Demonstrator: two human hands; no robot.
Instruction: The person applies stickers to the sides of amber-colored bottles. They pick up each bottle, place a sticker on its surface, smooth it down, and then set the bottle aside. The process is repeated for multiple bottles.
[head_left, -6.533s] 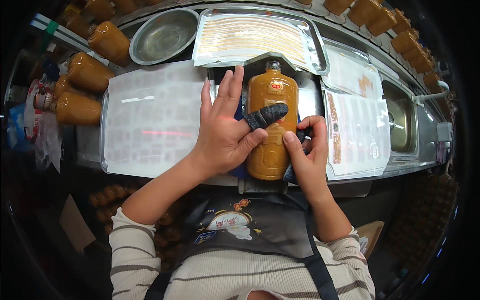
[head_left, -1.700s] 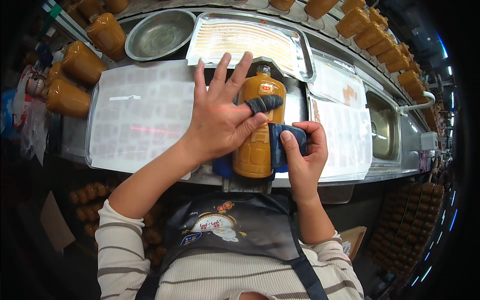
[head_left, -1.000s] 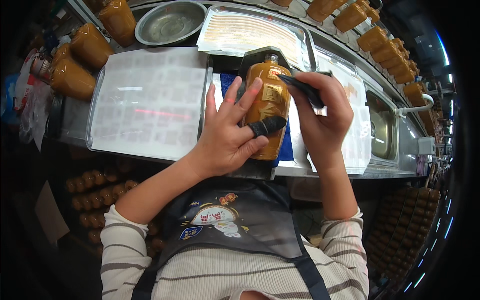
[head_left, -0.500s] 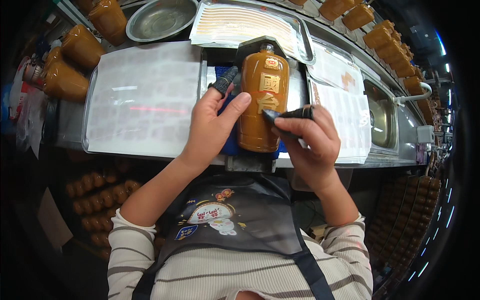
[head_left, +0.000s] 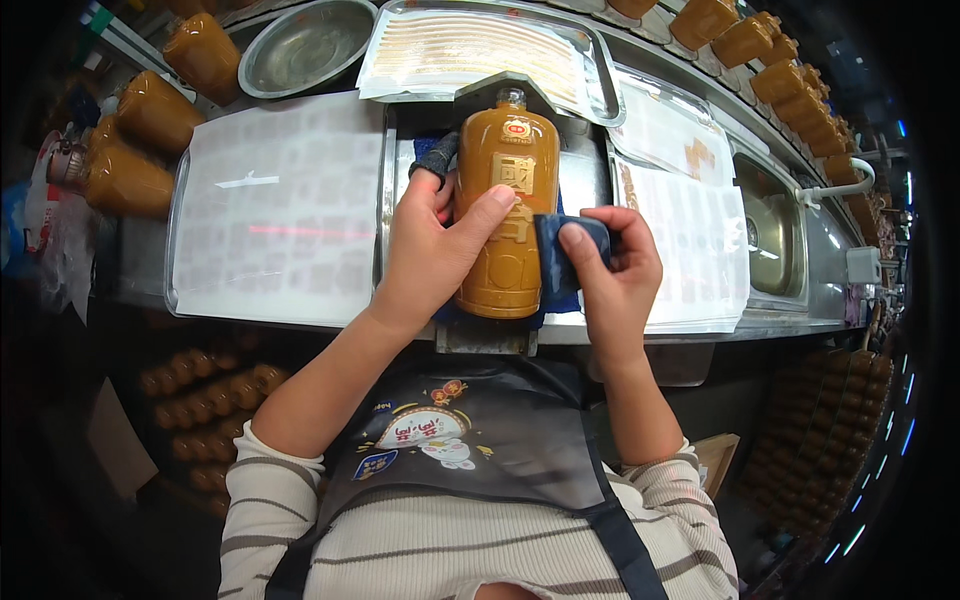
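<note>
A brown glazed bottle (head_left: pixel 497 275) with gold raised characters and a small red-and-gold emblem lies on its back in a metal rest, neck pointing away from me. My left hand (head_left: pixel 428 238) grips its left side, thumb pressed on the front between the characters. A black finger cover (head_left: pixel 434 160) sits on that hand's index finger. My right hand (head_left: pixel 622 275) pinches a dark blue scraper pad (head_left: pixel 578 252) between thumb and fingers. The pad's left edge is at the bottle's right side. Blue cloth (head_left: pixel 565 303) shows under the bottle.
White sheets with faint square marks (head_left: pixel 280 210) cover a tray on the left; another sheet (head_left: pixel 690 240) lies right. Behind are a metal bowl (head_left: pixel 305 50) and a tray with gold-striped sheets (head_left: pixel 475 50). More brown bottles (head_left: pixel 160 110) stand left. A sink (head_left: pixel 775 230) is far right.
The scraper pad has turned from edge-down on the lower character to broad face up at the bottle's right side. My left thumb has moved onto the bottle's front. The view has shifted slightly.
</note>
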